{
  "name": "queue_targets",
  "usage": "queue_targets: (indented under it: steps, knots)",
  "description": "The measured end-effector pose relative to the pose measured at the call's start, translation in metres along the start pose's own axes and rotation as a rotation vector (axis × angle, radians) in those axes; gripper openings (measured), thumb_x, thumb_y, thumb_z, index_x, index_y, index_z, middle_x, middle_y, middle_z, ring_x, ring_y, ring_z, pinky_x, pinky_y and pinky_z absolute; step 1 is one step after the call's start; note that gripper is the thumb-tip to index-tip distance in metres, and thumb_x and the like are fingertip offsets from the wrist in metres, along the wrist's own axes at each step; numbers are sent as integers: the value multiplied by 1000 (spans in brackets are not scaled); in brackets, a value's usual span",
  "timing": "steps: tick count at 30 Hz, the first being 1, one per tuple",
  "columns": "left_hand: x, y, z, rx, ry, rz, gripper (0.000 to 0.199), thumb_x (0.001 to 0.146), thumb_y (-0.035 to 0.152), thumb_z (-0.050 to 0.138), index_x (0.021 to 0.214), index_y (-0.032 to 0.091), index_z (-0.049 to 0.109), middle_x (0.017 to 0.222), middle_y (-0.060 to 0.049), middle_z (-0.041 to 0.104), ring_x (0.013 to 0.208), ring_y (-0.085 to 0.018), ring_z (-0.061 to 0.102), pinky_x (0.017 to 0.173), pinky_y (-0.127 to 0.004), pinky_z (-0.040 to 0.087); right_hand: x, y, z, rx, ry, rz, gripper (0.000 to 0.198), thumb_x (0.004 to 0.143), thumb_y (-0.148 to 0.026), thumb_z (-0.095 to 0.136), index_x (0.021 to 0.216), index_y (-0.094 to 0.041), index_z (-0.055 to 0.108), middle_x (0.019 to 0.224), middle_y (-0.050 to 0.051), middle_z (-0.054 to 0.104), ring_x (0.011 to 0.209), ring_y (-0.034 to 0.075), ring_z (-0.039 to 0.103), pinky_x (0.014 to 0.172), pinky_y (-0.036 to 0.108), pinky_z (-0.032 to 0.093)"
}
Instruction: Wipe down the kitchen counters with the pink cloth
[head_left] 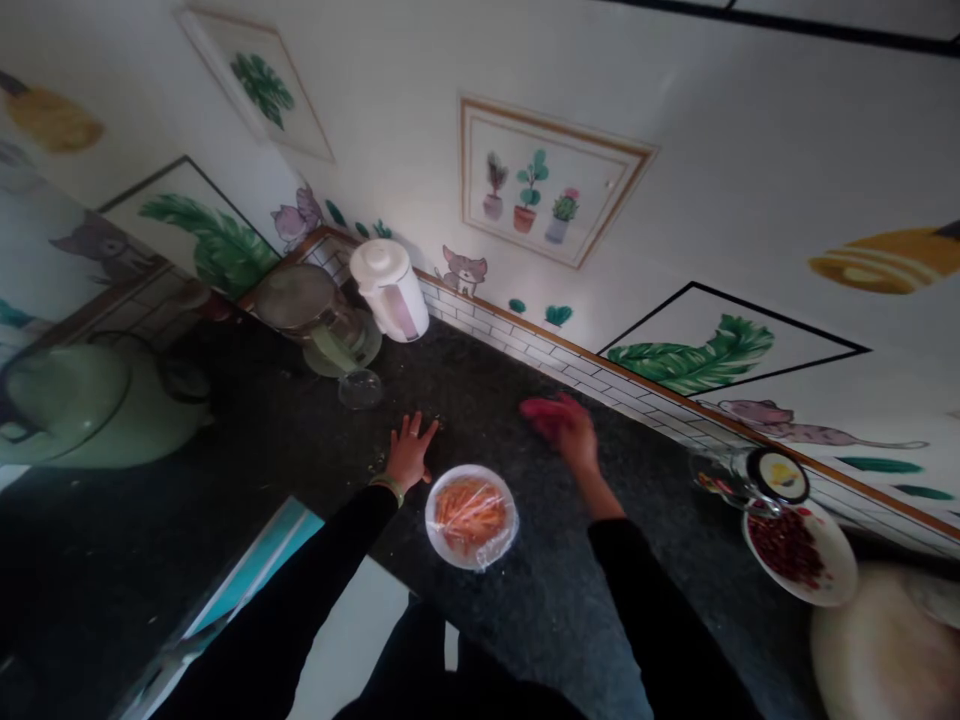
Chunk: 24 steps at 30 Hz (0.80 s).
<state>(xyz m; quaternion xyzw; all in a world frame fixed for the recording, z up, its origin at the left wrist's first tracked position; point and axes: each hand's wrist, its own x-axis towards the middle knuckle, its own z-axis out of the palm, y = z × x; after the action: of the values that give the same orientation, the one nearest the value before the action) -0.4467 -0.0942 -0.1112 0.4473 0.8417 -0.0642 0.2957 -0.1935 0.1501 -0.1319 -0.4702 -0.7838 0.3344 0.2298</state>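
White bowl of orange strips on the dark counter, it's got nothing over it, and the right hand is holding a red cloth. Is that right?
Not quite: the head view shows clear film stretched over the white bowl of orange strips. It is on the dark counter, and the right hand is holding a red cloth, as you said.

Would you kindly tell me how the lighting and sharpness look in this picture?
Head view: dim light, wall brighter than the dark counter; right hand and cloth blurred, left hand sharper; glare streaks on the plastic wrap; things near the edges look stretched.
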Motion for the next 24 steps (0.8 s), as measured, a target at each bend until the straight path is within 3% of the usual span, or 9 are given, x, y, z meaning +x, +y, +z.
queue_targets:
  steps: [3,5,8,11,14,16,18,21,24]
  knots:
    - [3,-2,6,-24,16,5,137,50,17,101,164,35,28,176,-21,12,162,-45,9,124,-67,24,10,61,-53,-244,445,492,37,79,-16,55,104,-22,81,130,17,68,118,36,63,102,56,50]
    - [5,-4,11,-39,21,8,137,49,15,101,164,35,28,176,-21,12,162,-45,8,125,-67,23,17,72,-42,-335,584,671,39,80,-16,54,107,-21,81,133,23,63,121,42,59,100,63,47]
    - [7,-6,15,-55,30,13,136,49,14,101,163,34,30,176,-21,13,162,-46,8,125,-68,22,40,34,36,-346,539,619,33,84,-18,54,101,-22,82,128,24,61,122,45,54,97,65,44]
    - [5,-6,14,-75,38,18,137,48,13,102,163,34,31,176,-21,13,162,-46,9,124,-70,22,79,-34,130,-268,428,397,29,89,-22,54,98,-23,81,121,20,62,119,41,51,99,62,43]
    - [3,-4,12,-95,35,19,135,49,14,102,163,32,32,176,-22,14,162,-47,9,125,-69,22,109,-84,185,-219,439,353,32,93,-23,50,103,-23,80,121,18,60,120,38,48,102,62,41]
    - [2,-3,11,-104,38,21,133,51,14,101,163,31,33,175,-23,13,162,-48,9,125,-69,22,109,-102,199,-242,314,310,33,93,-20,49,108,-21,79,126,18,60,123,38,47,104,61,40]
    - [1,-3,10,-108,45,22,133,51,13,101,164,30,33,175,-23,13,162,-48,8,124,-70,22,94,-115,202,-223,64,175,32,92,-17,52,106,-21,80,129,17,62,125,36,47,107,58,40]
    - [0,-3,7,-104,38,26,133,51,13,101,164,30,33,175,-23,14,162,-48,8,124,-70,22,58,-133,200,-44,-293,-54,28,89,-13,58,98,-25,81,128,9,69,127,29,50,113,49,40]
    - [-1,-2,4,-101,28,22,132,52,12,101,164,31,33,175,-23,14,162,-48,9,123,-71,23,35,-130,182,200,-490,-106,32,84,-9,57,97,-28,80,125,1,73,119,21,60,111,40,47]
